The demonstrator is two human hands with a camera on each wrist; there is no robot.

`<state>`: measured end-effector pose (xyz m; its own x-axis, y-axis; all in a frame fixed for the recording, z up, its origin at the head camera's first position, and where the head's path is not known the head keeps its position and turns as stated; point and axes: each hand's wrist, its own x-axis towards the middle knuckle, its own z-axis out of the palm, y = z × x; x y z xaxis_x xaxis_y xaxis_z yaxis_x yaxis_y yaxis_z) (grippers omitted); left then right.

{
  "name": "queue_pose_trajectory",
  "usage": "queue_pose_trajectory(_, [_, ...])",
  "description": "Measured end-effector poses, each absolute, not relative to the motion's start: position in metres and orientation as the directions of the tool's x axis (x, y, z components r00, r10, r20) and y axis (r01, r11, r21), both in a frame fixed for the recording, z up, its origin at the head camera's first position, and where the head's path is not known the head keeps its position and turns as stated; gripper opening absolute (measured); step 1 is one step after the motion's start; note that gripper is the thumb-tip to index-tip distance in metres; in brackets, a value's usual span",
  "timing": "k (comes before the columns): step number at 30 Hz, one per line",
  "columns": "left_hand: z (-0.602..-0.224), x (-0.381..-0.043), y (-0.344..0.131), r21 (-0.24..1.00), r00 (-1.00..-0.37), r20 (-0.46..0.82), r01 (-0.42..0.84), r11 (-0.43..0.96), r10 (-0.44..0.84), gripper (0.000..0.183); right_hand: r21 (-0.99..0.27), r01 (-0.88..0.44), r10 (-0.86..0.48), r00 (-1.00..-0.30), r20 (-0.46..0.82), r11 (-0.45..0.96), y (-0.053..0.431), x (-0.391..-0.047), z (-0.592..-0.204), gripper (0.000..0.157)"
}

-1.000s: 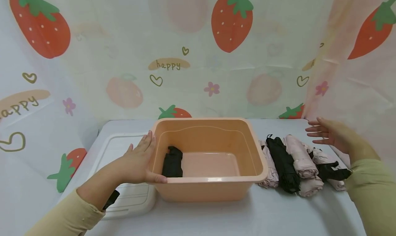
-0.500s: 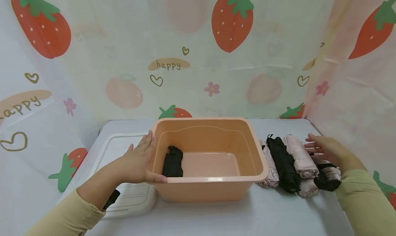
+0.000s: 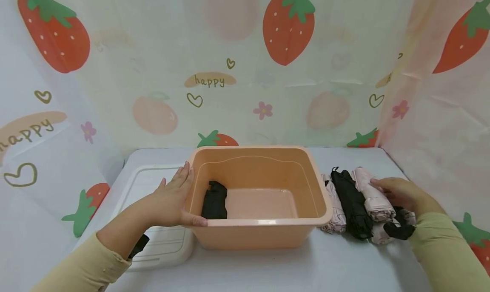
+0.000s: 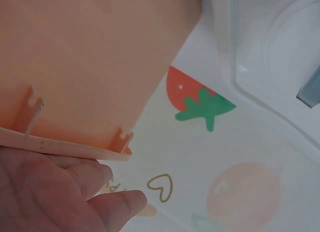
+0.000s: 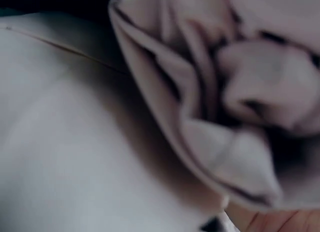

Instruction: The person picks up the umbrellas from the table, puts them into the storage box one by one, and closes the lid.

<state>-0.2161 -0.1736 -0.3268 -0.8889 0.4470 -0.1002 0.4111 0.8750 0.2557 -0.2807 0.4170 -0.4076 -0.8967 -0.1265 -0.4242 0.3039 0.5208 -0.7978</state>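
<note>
Taking the middle of the bin as the clock's centre, with twelve pointing away from you, the white table runs across the near side at six o'clock.

A white plastic lid lies on it at eight to nine o'clock, partly under your left arm. Your left hand rests on the bin's left end at nine o'clock; that grip is not clenched, its fingers extended along the side and its thumb on the near rim. The peach plastic bin stands upright, with a rolled black fabric bundle inside, toward its nine o'clock wall.

Outside, at three o'clock, more bundles lie side by side: a patterned pink roll next to the bin, a long black roll, then a pale pink roll resting above another pink roll. Your right hand reaches over the pale pink roll, fingertips seemingly touching it; whether that grip has closed, I cannot tell.

The pale pink roll looks light, soft and unbreakable, but its end shows loose folds, so pinching one edge might unroll it; wrapping the middle should hold best.

Farthest, at twelve, hangs a strawberry-print backdrop.
</note>
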Motion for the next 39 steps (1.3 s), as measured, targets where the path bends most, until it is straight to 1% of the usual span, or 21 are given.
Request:
queue_pose_trajectory(2, [-0.328,-0.216,-0.173,0.253,-0.889,-0.102,0.410,0.876,0.445,0.136,-0.793,0.287,-0.138,-0.898,-0.418,0.537,0.417,-0.281,-0.411,0.075])
queue_pose_trajectory(3, [-0.328,-0.217,-0.173,0.250,-0.890,-0.103,0.410,0.877,0.445,0.136,-0.792,0.286,-0.133,-0.900,-0.416,0.539,0.417,-0.281,-0.412,0.074])
queue_pose_trajectory(4, [-0.328,-0.217,-0.173,0.249,-0.890,-0.103,0.409,0.878,0.444,0.137,-0.793,0.288,-0.126,-0.902,-0.413,0.537,0.417,-0.282,-0.413,0.072])
queue_pose_trajectory(10, [-0.329,-0.217,-0.173,0.248,-0.893,-0.116,0.398,0.883,0.435,0.137,-0.821,0.328,-0.119,-0.896,-0.427,0.468,0.418,-0.285,-0.415,0.041])
queue_pose_trajectory(13, [-0.328,-0.217,-0.172,0.249,-0.892,-0.113,0.401,0.882,0.438,0.137,-0.823,0.338,-0.131,-0.889,-0.438,0.457,0.417,-0.284,-0.413,0.035])
queue_pose_trajectory(16, [-0.328,-0.216,-0.173,0.249,-0.891,-0.109,0.405,0.880,0.441,0.136,-0.819,0.333,-0.145,-0.885,-0.442,0.466,0.414,-0.282,-0.411,0.042])
queue_pose_trajectory(20, [-0.328,-0.215,-0.173,0.243,-0.890,-0.112,0.406,0.881,0.441,0.136,-0.810,0.317,-0.154,-0.885,-0.440,0.494,0.409,-0.280,-0.407,0.060])
queue_pose_trajectory(22, [-0.327,-0.215,-0.173,0.242,-0.890,-0.114,0.406,0.881,0.441,0.136,-0.799,0.320,-0.135,-0.887,-0.441,0.509,0.408,-0.280,-0.407,0.059])
queue_pose_trajectory(23, [-0.327,-0.215,-0.173,0.241,-0.890,-0.115,0.406,0.881,0.441,0.136,-0.794,0.328,-0.120,-0.888,-0.444,0.512,0.408,-0.280,-0.407,0.056])
queue_pose_trajectory(27, [-0.327,-0.216,-0.173,0.240,-0.891,-0.116,0.404,0.883,0.440,0.137,-0.784,0.356,-0.080,-0.887,-0.455,0.509,0.408,-0.282,-0.408,0.034])
queue_pose_trajectory(29, [-0.327,-0.216,-0.173,0.242,-0.891,-0.114,0.404,0.882,0.439,0.137,-0.787,0.367,-0.089,-0.880,-0.466,0.496,0.407,-0.282,-0.407,0.031])
queue_pose_trajectory(31, [-0.327,-0.216,-0.173,0.245,-0.891,-0.113,0.403,0.882,0.439,0.137,-0.786,0.369,-0.101,-0.874,-0.475,0.496,0.405,-0.281,-0.406,0.034])
queue_pose_trajectory(37, [-0.328,-0.216,-0.173,0.249,-0.891,-0.116,0.403,0.881,0.440,0.136,-0.773,0.365,-0.112,-0.867,-0.485,0.520,0.401,-0.279,-0.402,0.056])
queue_pose_trajectory(39, [-0.328,-0.216,-0.173,0.247,-0.891,-0.118,0.401,0.882,0.438,0.137,-0.766,0.367,-0.111,-0.864,-0.491,0.528,0.401,-0.278,-0.401,0.060])
